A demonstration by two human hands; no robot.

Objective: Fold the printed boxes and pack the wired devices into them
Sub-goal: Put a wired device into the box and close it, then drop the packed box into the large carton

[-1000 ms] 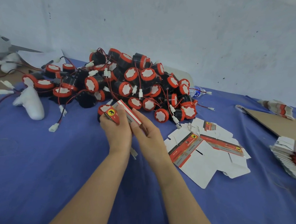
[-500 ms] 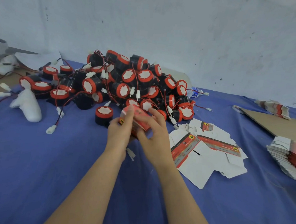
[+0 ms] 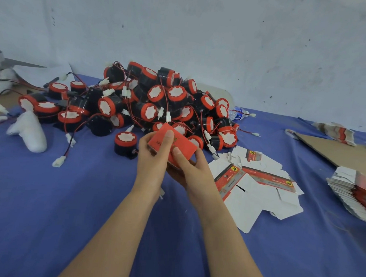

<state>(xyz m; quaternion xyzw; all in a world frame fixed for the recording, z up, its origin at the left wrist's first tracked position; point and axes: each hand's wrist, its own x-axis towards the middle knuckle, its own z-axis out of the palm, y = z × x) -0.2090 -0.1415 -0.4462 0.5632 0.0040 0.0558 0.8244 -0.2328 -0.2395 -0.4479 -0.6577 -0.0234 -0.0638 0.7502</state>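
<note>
Both hands hold one red printed box [image 3: 184,143] just above the blue cloth, in front of the device pile. My left hand [image 3: 153,158] grips its left end, thumb on the top face. My right hand [image 3: 188,168] grips it from below and the right, thumb on the top. Behind lies a big pile of black round wired devices with red rims [image 3: 158,102]. One single device [image 3: 125,142] stands apart, left of my hands. Flat unfolded printed boxes [image 3: 254,185] lie to the right of my hands.
A blue cloth [image 3: 66,206] covers the table. A white foam piece [image 3: 30,132] lies at the left. A stack of flat boxes [image 3: 358,192] sits at the right edge beside a brown cardboard sheet [image 3: 335,151]. A water bottle [image 3: 236,113] lies behind the pile.
The box has gone from a flat, partly folded shape to a closed red box turned in my hands. Both hands moved slightly right, uncovering the single device.
</note>
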